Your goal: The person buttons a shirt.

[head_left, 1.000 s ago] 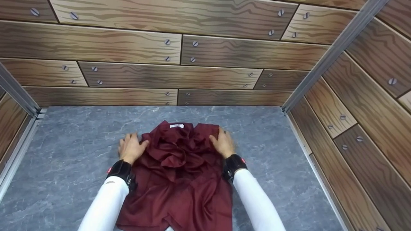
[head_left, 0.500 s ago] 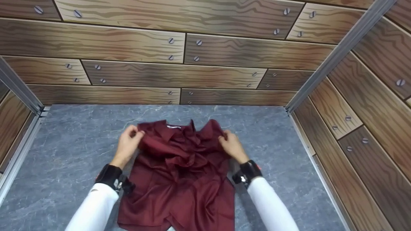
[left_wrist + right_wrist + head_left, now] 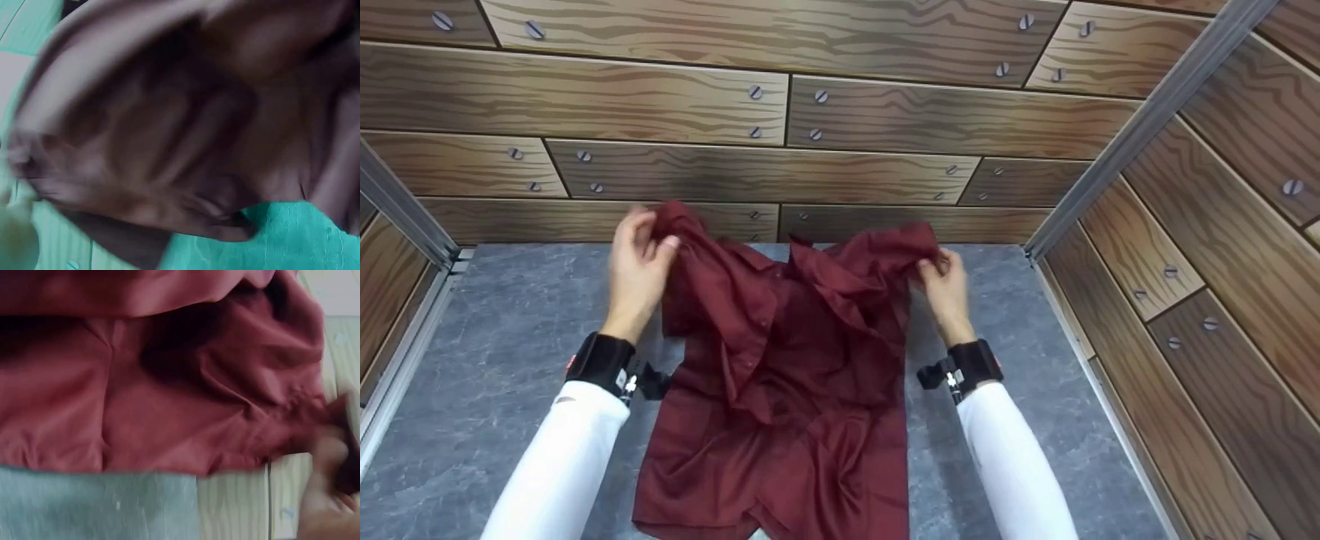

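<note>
A dark red buttoned shirt (image 3: 810, 352) lies on the grey tabletop, its upper part lifted and draped between both hands. My left hand (image 3: 637, 266) pinches the shirt's upper left part near the back wall. On the other side my right hand (image 3: 945, 289) pinches the upper right part, a little lower. The front panels hang in loose folds, and the lower part stays spread on the surface. In the left wrist view the blurred shirt (image 3: 169, 124) fills most of the frame. The right wrist view has the right hand (image 3: 329, 495) gripping a bunched bit of cloth.
The grey marbled tabletop (image 3: 525, 375) surrounds the shirt. Wood-patterned panels form a back wall (image 3: 870, 176) close behind the raised cloth and a right wall (image 3: 1192, 300). Metal rails (image 3: 1140, 135) run along the corners.
Both hands, resting at the shirt's sides a second ago, have taken hold of it, then risen and spread apart toward the back wall. The shirt's upper part has come up with them.
</note>
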Available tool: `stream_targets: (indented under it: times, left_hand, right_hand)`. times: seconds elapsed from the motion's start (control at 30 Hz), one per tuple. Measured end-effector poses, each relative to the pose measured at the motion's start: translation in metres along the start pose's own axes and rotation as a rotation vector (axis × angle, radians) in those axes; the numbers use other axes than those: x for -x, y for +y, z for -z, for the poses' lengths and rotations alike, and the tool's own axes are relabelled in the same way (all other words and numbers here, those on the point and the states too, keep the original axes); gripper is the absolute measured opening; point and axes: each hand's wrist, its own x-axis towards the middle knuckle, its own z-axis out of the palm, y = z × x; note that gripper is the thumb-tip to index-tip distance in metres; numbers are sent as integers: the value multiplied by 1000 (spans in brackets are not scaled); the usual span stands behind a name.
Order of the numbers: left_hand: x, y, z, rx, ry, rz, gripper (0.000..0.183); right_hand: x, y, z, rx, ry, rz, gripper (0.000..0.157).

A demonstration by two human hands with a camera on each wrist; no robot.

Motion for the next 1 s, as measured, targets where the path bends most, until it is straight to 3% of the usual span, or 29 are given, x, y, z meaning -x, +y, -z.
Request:
stream_targets:
  times: [0.07,0.13,0.27,0.4,0.53,0.63,0.73,0.9,1.0]
  left_hand:
    - [0,-8,0,-25,-108,13,59]
    - [8,-20,4,-193,-199,17,64]
    - [37,-50,16,-470,-322,-2,42]
    - [70,-73,28,-650,-362,5,31]
    - [94,-83,36,-711,-478,86,52]
    - [104,-84,38,-688,-574,125,70]
    - [109,-85,39,-609,-626,136,74]
    - [117,-86,38,-510,-656,86,52]
    - [121,-86,37,-438,-631,84,27]
  right_hand:
    - [0,7,-1,55,-96,-36,59]
    - [5,19,0,205,-163,-13,66]
    - [23,42,5,506,-195,38,49]
    - [44,58,12,733,-248,47,24]
    - [62,62,17,895,-334,19,39]
    - [72,62,17,914,-413,-28,50]
    - [79,62,16,876,-480,-54,44]
    - [86,64,13,753,-531,-7,23]
    - [88,65,11,573,-491,-7,11]
